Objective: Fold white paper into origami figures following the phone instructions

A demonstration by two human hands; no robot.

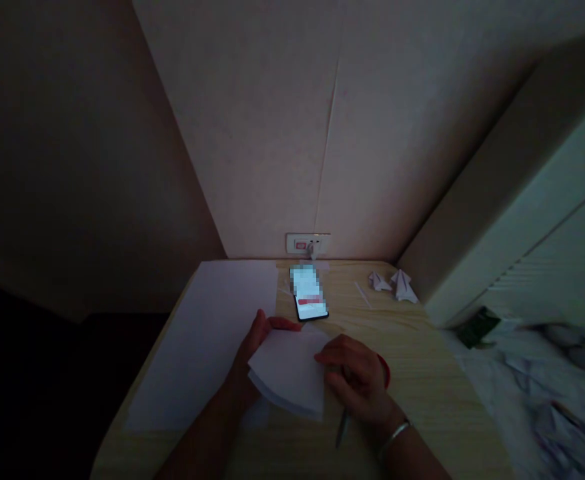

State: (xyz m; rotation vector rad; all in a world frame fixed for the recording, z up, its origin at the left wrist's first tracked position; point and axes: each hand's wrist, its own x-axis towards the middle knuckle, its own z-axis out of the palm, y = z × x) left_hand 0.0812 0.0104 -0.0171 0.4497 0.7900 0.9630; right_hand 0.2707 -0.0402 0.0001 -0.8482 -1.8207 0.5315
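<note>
A folded sheet of white paper (287,367), fan-shaped with several layers along its curved lower edge, is held above the table. My left hand (255,347) grips it from the left, the thumb raised and the other fingers partly hidden behind it. At the paper's right edge my right hand (355,377) is curled, its fingertips on the paper. A slim grey pointed thing (342,427) sticks out below my right palm, and a red curved thing (385,370) shows beside the same hand; whether they are joined is hidden.
A large white sheet (197,333) covers the table's left side. Just beyond my hands lies a lit phone (309,293), below a wall socket (308,244). Two small folded paper pieces (392,283) and a thin paper strip (363,295) lie at the back right of the wooden table (422,373).
</note>
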